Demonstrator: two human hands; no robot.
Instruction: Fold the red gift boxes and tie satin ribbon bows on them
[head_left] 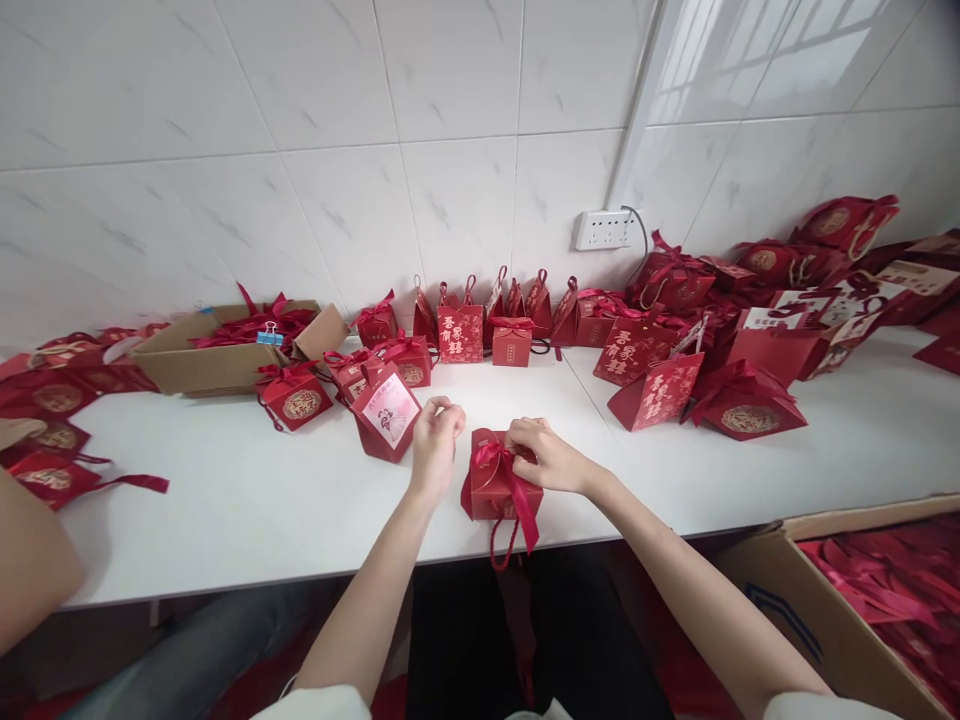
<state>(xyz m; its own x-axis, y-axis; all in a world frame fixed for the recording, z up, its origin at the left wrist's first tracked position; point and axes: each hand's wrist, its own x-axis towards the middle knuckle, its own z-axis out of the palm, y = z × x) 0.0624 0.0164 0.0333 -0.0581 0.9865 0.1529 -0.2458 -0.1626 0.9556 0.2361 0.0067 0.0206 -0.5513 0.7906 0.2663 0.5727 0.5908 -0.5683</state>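
Touching a red box [486, 506] at its ribbon [521, 508] with the right hand [546, 457].
In the head view, the red box sits near the front edge of the table [225, 500], its cord handle [493, 552] hanging over. The right fingers curl at the ribbon, their grip hidden; the left hand [437, 440], fingers drawn together, hangs between the red box and a pink-fronted box [386, 415].

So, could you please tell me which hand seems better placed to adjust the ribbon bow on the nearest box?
Probably the right hand: it is at the ribbon bow on the red box, while the left hand is beside the box, apart from it.
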